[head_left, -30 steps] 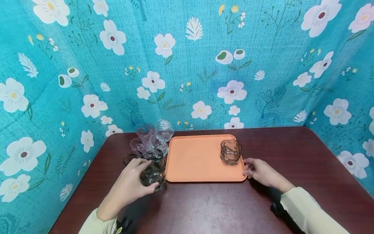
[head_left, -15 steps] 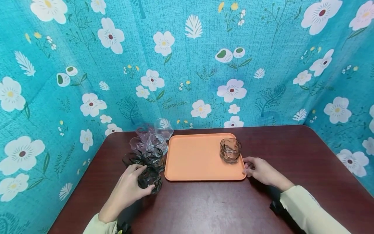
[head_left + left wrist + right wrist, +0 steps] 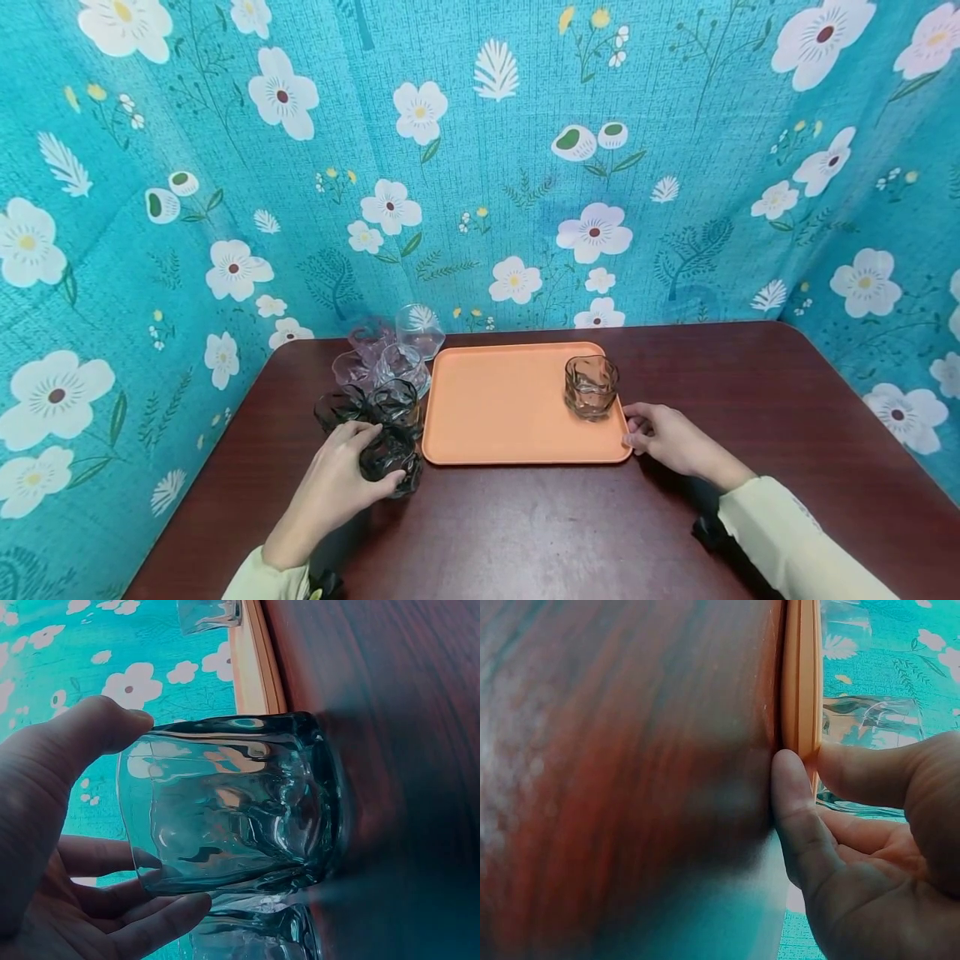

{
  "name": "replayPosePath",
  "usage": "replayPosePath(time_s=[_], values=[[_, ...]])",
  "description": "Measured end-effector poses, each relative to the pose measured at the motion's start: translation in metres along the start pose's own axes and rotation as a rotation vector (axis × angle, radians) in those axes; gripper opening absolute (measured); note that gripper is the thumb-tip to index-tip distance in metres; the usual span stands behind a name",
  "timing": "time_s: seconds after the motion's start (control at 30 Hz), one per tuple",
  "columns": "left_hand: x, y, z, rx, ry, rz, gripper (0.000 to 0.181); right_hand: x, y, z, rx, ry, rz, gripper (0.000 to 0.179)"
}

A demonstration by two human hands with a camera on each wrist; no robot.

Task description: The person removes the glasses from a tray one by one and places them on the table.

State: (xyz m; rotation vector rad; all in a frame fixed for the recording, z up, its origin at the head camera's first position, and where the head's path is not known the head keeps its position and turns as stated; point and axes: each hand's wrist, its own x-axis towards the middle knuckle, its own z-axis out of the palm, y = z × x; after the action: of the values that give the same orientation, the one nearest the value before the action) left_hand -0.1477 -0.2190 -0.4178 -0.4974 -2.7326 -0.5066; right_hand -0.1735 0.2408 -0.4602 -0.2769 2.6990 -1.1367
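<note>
My left hand [image 3: 337, 479] grips a smoky dark drinking glass [image 3: 392, 467] near its rim, left of the tray's near corner. In the left wrist view the wavy-sided glass [image 3: 232, 802] has its base down on the table, thumb on one side and fingers on the other. Across the table, my right hand [image 3: 675, 437] pinches the right edge of an orange rectangular tray [image 3: 495, 408]. The right wrist view has thumb and index finger on the tray's rim [image 3: 800, 682]. A brown glass [image 3: 592, 387] stands on the tray's right side.
Behind the held glass stand two more dark glasses, one left [image 3: 339, 408] and one right [image 3: 397, 407]. Further back are pinkish glasses [image 3: 352, 367] and clear glasses [image 3: 422, 333]. A blue floral cloth [image 3: 480, 167] hangs behind the brown table [image 3: 525, 533].
The held dark glass has come slightly toward me with my left hand, shifting left and then a little right. My right hand stays on the tray's edge.
</note>
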Motion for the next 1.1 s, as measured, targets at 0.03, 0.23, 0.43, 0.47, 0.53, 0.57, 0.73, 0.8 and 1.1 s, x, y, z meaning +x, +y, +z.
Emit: replayPosePath(time_s=[0.03,0.23,0.43,0.47,0.53,0.57,0.73,0.8,1.1], values=[[0.000,0.001,0.000,0.000,0.003,0.002,0.070,0.000,0.000,0.000,-0.002,0.000,0.005,0.040],[0.001,0.005,0.001,-0.006,-0.010,-0.011,0.071,0.000,-0.001,-0.001,-0.014,0.004,0.000,0.039],[-0.001,0.006,0.002,-0.004,-0.018,-0.002,0.071,-0.001,0.000,-0.001,-0.017,0.006,0.006,0.040],[-0.001,0.006,0.003,0.000,-0.014,0.002,0.071,-0.001,0.000,-0.001,-0.013,0.006,0.015,0.040],[-0.002,0.007,0.003,0.009,0.002,0.013,0.070,-0.001,0.000,-0.001,-0.012,0.003,0.011,0.040],[-0.002,0.008,0.003,0.012,0.014,0.021,0.069,-0.001,0.000,-0.001,-0.010,0.001,0.009,0.040],[0.001,0.016,-0.001,0.001,0.102,0.084,0.062,0.000,0.002,-0.001,-0.003,-0.001,-0.010,0.040],[0.004,0.022,-0.004,-0.015,0.123,0.116,0.060,0.000,0.002,-0.001,0.002,0.002,-0.008,0.039],[0.022,0.059,-0.001,-0.119,0.084,0.253,0.055,-0.001,0.001,-0.001,-0.002,0.000,0.002,0.040]])
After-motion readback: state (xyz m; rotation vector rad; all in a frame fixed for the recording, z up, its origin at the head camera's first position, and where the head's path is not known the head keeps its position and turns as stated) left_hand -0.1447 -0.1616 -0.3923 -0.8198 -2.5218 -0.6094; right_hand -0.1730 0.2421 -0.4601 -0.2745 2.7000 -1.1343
